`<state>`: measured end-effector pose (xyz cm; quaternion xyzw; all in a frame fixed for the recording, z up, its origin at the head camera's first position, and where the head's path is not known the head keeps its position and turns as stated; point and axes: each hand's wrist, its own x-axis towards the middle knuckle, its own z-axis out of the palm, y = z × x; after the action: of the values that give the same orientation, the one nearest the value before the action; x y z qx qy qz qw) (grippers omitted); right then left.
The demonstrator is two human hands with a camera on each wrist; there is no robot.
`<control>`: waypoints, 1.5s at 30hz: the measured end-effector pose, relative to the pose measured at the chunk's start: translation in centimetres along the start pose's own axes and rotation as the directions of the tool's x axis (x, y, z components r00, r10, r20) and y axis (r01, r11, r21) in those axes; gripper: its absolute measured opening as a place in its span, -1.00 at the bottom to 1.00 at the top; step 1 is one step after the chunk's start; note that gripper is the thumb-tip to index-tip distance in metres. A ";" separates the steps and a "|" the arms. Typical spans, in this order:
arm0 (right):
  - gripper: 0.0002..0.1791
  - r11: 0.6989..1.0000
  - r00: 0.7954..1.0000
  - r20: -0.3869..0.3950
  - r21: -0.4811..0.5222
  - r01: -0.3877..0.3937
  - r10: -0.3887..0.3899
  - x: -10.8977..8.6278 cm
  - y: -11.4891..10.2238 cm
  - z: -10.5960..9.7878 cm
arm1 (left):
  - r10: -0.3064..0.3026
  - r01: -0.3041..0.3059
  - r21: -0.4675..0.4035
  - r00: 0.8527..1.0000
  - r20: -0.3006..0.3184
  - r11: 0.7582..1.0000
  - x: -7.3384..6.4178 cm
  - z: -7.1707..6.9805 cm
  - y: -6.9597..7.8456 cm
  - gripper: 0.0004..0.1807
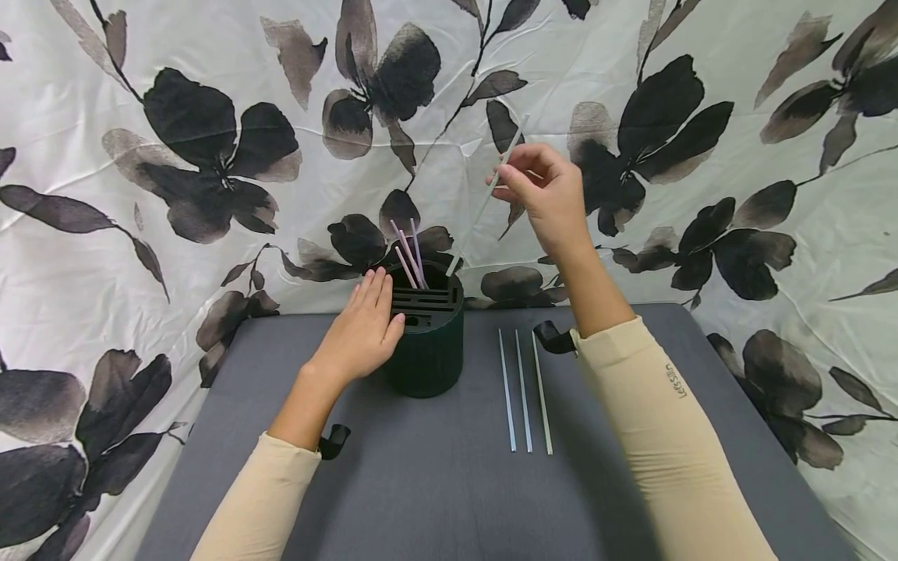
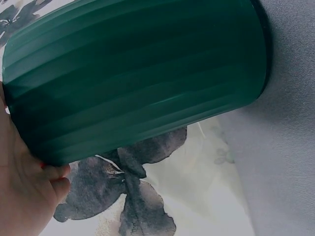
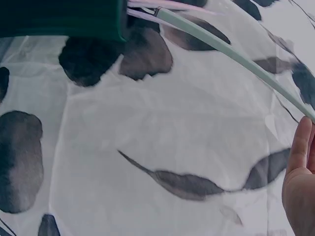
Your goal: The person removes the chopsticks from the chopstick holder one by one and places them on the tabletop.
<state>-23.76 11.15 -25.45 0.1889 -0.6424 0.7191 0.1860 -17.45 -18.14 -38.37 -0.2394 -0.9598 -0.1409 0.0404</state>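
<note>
- head view: the left hand (image 1: 361, 331) lies with straight, unclenched fingers on the left rim of the dark green holder (image 1: 426, 362), which stands upright at the far side of the grey table (image 1: 435, 491).
- the right hand (image 1: 550, 195) pinches a pale green straw (image 1: 473, 226), tilted, its lower end at the holder's far right rim.
- pinkish-purple straws (image 1: 406, 265) lean inside the holder; three pale straws (image 1: 523, 389) lie to its right.
- left wrist view: the left hand touches the holder's rim.
- right wrist view: the pale green straw's end is at the holder's mouth; whether inside, i cannot tell.
</note>
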 end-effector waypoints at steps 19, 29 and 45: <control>-0.73 0.948 0.995 0.024 -0.306 -0.083 0.095 -3.0 3.1 -7.4 | -0.016 0.017 -0.009 1.000 0.026 1.000 0.1 -0.3 0.1 -0.22; -0.68 0.854 0.969 0.018 -0.477 -0.207 0.245 -5.8 7.6 -11.8 | -0.007 0.007 0.003 1.000 0.021 1.000 0.2 -0.4 0.1 -0.22; -0.71 0.775 0.912 -0.052 -0.509 -0.374 0.406 -12.4 13.8 -16.1 | -0.019 0.019 -0.002 1.000 0.024 1.000 0.1 -0.3 0.3 -0.22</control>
<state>-20.71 25.38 -45.25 0.0177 -0.8392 0.5406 0.0566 -17.38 -17.98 -37.99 -0.2320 -0.9623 -0.1393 0.0272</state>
